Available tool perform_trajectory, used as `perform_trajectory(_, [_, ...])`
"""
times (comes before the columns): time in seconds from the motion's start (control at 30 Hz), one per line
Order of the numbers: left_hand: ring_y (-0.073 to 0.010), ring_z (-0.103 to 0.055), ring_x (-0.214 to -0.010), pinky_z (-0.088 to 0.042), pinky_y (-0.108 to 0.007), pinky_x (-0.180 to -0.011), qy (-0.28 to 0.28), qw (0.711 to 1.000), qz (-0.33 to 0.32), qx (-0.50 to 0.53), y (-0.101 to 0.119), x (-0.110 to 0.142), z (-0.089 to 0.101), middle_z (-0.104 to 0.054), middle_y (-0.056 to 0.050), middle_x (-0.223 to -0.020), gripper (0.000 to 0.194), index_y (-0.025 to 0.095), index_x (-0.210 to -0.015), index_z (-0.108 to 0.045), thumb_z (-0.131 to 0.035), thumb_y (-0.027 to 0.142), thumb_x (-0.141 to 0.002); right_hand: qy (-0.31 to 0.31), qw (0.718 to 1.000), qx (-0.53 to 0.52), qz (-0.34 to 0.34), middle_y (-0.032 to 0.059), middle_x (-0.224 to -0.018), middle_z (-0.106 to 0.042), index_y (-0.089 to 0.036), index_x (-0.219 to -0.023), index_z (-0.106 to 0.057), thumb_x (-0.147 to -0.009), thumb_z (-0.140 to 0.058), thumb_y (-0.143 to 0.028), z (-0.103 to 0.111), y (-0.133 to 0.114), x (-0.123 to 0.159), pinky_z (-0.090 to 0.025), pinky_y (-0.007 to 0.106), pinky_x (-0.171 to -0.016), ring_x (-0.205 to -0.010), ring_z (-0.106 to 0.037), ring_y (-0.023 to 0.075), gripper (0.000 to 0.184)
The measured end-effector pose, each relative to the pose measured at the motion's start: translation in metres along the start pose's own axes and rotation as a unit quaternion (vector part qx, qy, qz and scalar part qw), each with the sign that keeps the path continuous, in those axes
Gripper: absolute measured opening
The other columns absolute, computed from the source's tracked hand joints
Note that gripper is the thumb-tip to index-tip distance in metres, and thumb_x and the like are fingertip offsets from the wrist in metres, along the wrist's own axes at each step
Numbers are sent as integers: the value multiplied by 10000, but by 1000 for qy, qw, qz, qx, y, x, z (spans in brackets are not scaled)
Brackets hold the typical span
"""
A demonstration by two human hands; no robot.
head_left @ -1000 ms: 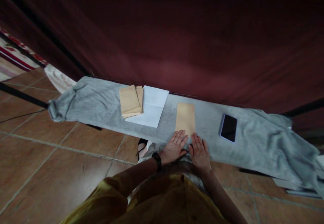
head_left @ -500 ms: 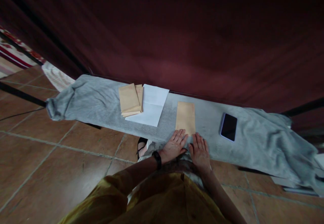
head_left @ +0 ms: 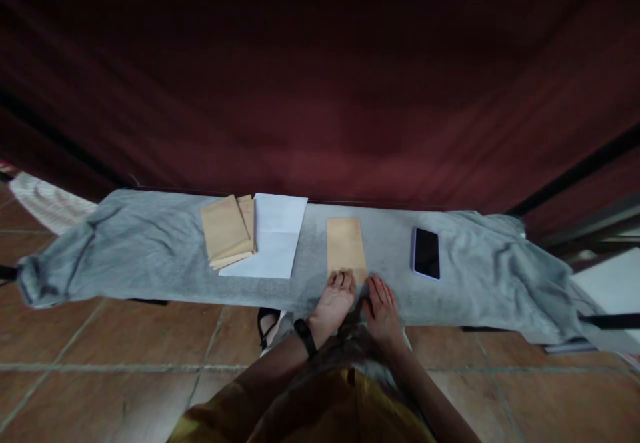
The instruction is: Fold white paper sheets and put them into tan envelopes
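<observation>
Where the envelope (head_left: 346, 244) lies: bench's (head_left: 390, 243) near edge, tan, flat
Left hand (head_left: 331, 307): curled on it, flatter earlier; can't tell if pinching
Right hand (head_left: 384, 314): thumb apart, beside it

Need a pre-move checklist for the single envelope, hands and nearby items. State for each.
1. Single envelope lying flat on the grey cloth: ok.
2. Left hand on the envelope's near end: ok.
3. Right hand in contact with the envelope: cannot tell; fingertips are by its near right corner.
4. White sheet uncovered: not ok, the envelope stack overlaps its left side.
5. Phone apart from the single envelope: ok.
6. Envelope empty or filled: cannot tell.
</observation>
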State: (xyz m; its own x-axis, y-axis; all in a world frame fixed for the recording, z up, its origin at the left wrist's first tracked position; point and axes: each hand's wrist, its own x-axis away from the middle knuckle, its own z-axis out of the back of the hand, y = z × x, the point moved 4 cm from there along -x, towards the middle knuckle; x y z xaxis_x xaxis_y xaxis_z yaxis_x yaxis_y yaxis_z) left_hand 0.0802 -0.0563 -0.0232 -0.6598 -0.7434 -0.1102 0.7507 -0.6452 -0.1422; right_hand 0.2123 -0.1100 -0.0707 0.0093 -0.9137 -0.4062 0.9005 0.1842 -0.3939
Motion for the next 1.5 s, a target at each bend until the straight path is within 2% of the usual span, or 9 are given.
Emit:
perform_trajectory(0.4, [-288, -622, -1024, -530, -392, -818, -44, 999, -26, -4, 4, -23, 8, -668, -180, -1086, 320, 74, -1158, -657, -493, 13, -891, 31, 991, -95, -85, 153, -1430, -607, -172, -1396, -605, -941, -421, -217, -8, 7, -16, -431, 553, -1154, -1366, -526, 286, 493])
perform_trajectory(0.63, [-279, -667, -1004, -558, -388, -820, -58, 997, 11, 58, 1, -33, 18, -692, -156, -1037, 350, 115, -1113, -674, -436, -13, -892, 32, 982, -161, -98, 136, -1383, -646, -204, -1423, -583, -1007, -400, -303, -7, 15, -26, -506, 483, -1095, -1301, -593, 266, 465])
perform_trajectory(0.73, [-262, -689, -985, -557, -368, -828, -7, 984, 79, 161, -19, -39, 38, -709, -149, -1039, 281, 141, -1089, -668, -457, 57, -925, 35, 972, -199, -124, 118, -1399, -646, -214, -1470, -527, -1050, -368, -366, 4, 16, -31, -541, 438, -1055, -1295, -611, 244, 474])
perform_trajectory(0.83, [-206, -711, -823, -557, -317, -788, 117, 873, 257, 399, -54, -37, 54, -723, -79, -881, 184, 190, -895, -660, -489, 218, -958, 35, 969, -207, -128, 100, -1472, -593, -228, -1520, -457, -1070, -360, -385, 20, 9, -36, -513, 429, -1098, -1361, -560, 230, 486])
perform_trajectory(1.0, [-189, -750, -780, -613, -342, -810, 199, 473, 418, 750, -59, -13, 27, -740, -35, -838, 155, 185, -904, -621, -638, 332, -859, 18, 981, -181, -73, 93, -1550, -513, -242, -1577, -367, -1079, -350, -341, 36, -17, -38, -458, 454, -1164, -1437, -476, 226, 509])
perform_trajectory(1.07, [-201, -765, -819, -620, -372, -874, 172, 380, 428, 802, -41, -2, 10, -761, -51, -864, 202, 173, -920, -626, -711, 315, -805, 2, 984, -172, -40, 95, -1557, -503, -243, -1572, -378, -1077, -351, -314, 35, -26, -36, -452, 449, -1172, -1439, -472, 221, 501])
perform_trajectory(1.13, [-227, -773, -894, -616, -403, -930, 152, 345, 434, 818, -26, 9, -3, -781, -82, -925, 226, 174, -903, -622, -744, 326, -788, -11, 987, -161, 0, 94, -1558, -503, -243, -1564, -395, -1074, -359, -291, 33, -34, -33, -437, 454, -1185, -1446, -462, 220, 494])
perform_trajectory(1.27, [-257, -766, -985, -610, -447, -961, 113, 381, 395, 828, -15, 21, -11, -782, -114, -1068, 285, 186, -973, -629, -749, 376, -798, -16, 992, -114, 41, 91, -1549, -517, -245, -1583, -364, -1068, -361, -256, 32, -36, -27, -389, 507, -1213, -1468, -433, 230, 515])
perform_trajectory(1.5, [-238, -774, -865, -630, -386, -862, 13, 391, 393, 832, -20, 20, -14, -788, -99, -957, 254, 187, -884, -661, -785, 368, -758, -39, 995, -46, 79, 96, -1575, -486, -220, -1626, -256, -1059, -346, -210, 27, -30, -20, -302, 541, -1253, -1483, -413, 222, 574])
